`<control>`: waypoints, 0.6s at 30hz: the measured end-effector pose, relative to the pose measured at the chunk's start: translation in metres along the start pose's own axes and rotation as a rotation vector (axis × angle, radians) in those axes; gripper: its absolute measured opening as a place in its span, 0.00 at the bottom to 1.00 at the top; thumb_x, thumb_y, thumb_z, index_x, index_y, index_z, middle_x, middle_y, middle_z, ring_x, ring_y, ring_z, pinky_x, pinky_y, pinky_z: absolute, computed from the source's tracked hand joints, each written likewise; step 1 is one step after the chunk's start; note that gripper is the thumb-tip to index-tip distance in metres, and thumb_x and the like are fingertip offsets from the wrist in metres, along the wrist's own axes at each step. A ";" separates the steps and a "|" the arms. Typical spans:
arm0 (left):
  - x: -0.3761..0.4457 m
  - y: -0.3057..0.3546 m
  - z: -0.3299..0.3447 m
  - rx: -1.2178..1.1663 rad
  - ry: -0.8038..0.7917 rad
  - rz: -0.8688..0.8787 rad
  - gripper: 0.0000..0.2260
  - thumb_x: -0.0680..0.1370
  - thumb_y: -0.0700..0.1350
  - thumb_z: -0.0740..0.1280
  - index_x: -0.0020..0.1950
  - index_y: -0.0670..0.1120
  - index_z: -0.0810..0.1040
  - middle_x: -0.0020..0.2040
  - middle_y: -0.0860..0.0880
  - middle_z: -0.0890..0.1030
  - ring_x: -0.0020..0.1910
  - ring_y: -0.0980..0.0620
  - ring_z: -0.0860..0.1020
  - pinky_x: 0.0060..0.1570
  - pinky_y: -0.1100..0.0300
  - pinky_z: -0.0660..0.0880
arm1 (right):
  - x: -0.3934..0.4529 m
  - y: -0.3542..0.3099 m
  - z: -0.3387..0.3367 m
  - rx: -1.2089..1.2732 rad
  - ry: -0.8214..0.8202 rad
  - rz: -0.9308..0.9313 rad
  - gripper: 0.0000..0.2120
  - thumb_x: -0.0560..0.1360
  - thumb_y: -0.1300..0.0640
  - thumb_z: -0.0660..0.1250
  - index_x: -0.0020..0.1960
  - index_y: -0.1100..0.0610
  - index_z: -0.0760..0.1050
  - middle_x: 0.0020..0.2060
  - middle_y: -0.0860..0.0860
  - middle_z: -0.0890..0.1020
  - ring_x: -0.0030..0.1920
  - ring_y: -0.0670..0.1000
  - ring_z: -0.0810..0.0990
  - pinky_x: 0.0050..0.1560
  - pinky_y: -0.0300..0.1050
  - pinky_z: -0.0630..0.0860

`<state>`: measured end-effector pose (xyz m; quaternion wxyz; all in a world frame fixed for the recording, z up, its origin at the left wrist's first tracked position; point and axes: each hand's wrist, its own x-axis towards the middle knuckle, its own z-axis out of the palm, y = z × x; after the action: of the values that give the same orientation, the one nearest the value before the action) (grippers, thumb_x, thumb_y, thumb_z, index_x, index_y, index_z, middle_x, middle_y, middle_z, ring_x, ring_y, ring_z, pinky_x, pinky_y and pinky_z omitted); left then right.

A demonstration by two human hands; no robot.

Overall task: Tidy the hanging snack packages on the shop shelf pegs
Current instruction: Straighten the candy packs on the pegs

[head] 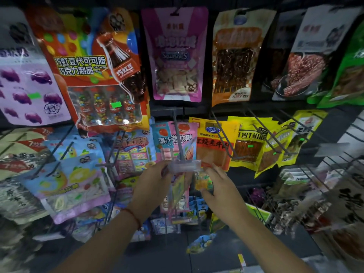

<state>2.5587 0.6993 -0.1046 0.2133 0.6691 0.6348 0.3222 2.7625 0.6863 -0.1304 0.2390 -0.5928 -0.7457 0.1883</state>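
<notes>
Both my hands are raised at the tip of a long metal peg (178, 138) in the middle row, where a clear price-tag holder (185, 166) sits. My left hand (155, 186) reaches to the left end of that holder, fingers curled at a pink and yellow snack package (178, 194) that hangs edge-on below the peg. My right hand (220, 186) pinches a small yellow and green packet (203, 182) just right of the peg tip. A pink and blue fruit-candy package (173, 138) hangs further back on the same peg.
Above hang a red chocolate-bean pack (92, 71), a pink bag (175, 56) and an orange bag (236, 60). Yellow packs (248, 142) hang to the right on bare pegs (222, 133) that jut forward. Blue fruit bags (67, 178) crowd the left. A small blue packet (200, 243) lies lower down.
</notes>
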 end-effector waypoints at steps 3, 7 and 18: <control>0.004 -0.001 -0.006 -0.041 -0.067 -0.066 0.10 0.84 0.46 0.58 0.61 0.48 0.77 0.37 0.49 0.76 0.29 0.55 0.70 0.32 0.59 0.69 | 0.007 -0.001 -0.003 0.017 0.023 -0.017 0.30 0.79 0.52 0.64 0.78 0.51 0.56 0.78 0.48 0.54 0.77 0.51 0.54 0.74 0.50 0.60; 0.002 -0.006 -0.013 -0.090 -0.113 -0.083 0.09 0.84 0.46 0.58 0.60 0.50 0.76 0.49 0.43 0.78 0.44 0.48 0.77 0.48 0.50 0.75 | 0.011 -0.004 -0.009 0.035 0.093 -0.067 0.34 0.78 0.53 0.65 0.78 0.48 0.52 0.78 0.48 0.51 0.77 0.52 0.54 0.73 0.53 0.61; -0.024 -0.010 -0.030 -0.128 -0.167 -0.086 0.12 0.83 0.47 0.60 0.64 0.49 0.76 0.39 0.51 0.79 0.27 0.63 0.72 0.29 0.71 0.66 | 0.014 -0.008 -0.020 0.034 0.190 -0.150 0.20 0.79 0.51 0.63 0.70 0.52 0.68 0.62 0.47 0.71 0.63 0.47 0.68 0.63 0.48 0.69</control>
<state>2.5305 0.6729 -0.0943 0.3214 0.6507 0.6212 0.2957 2.7650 0.6982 -0.1074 0.3318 -0.5463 -0.7588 0.1253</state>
